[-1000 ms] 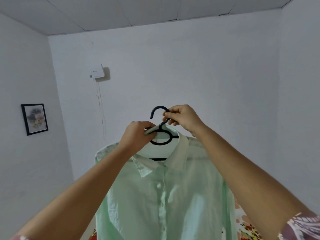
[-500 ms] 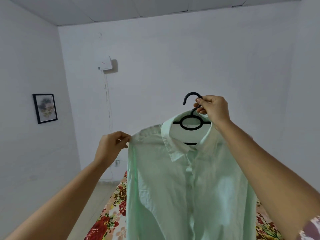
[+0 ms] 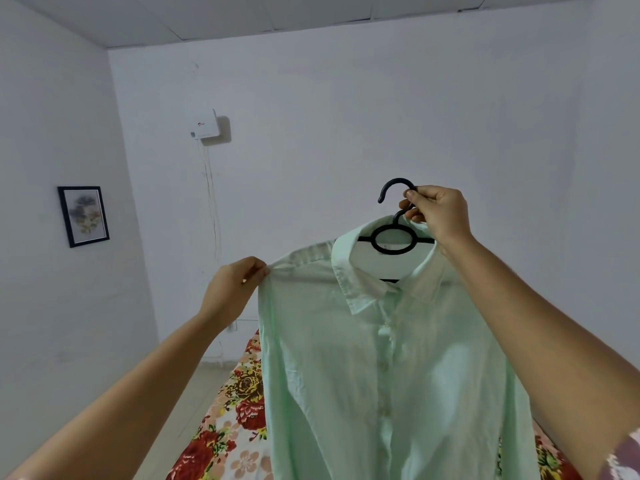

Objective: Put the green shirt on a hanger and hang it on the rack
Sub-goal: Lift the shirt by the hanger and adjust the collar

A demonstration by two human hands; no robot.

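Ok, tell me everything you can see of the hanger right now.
The hanger is black, plastic by the look, held upright in the air before the white wall. Its hook curls over to the left, open end down. Below a short neck sits an oval ring with arms running out both sides into the green shirt, which hides their ends; a lower bar shows under the collar. The right hand pinches the neck; nothing else bears it.

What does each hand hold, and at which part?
Right hand grips the black hanger at its hook's neck; left hand pinches the green shirt at its shoulder edge.
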